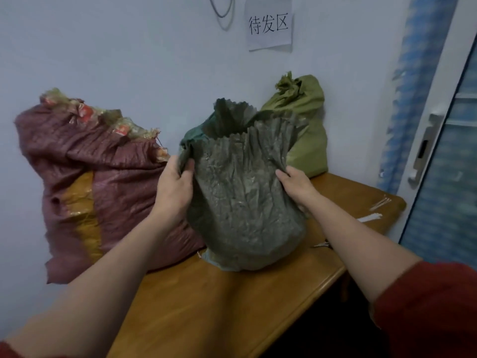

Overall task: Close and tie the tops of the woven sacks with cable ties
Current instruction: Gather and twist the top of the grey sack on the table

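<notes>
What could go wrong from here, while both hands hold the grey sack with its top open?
1. The left hand and right hand both grip the grey sack. The cable ties lie apart on the table, so reaching for one may let the cloth slip loose.
2. The red sack beside it is open, with contents at its mouth. A nudge might spill them.

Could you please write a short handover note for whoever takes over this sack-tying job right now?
Hands: left hand and right hand each grip a side of the grey sack below its open mouth; it stands on the table.
Done: olive sack behind it has its top bunched shut; no tie visible.
To do: gather and tie the grey sack, then the red sack to its left, whose top gapes. White cable ties lie on the table's right end.
</notes>
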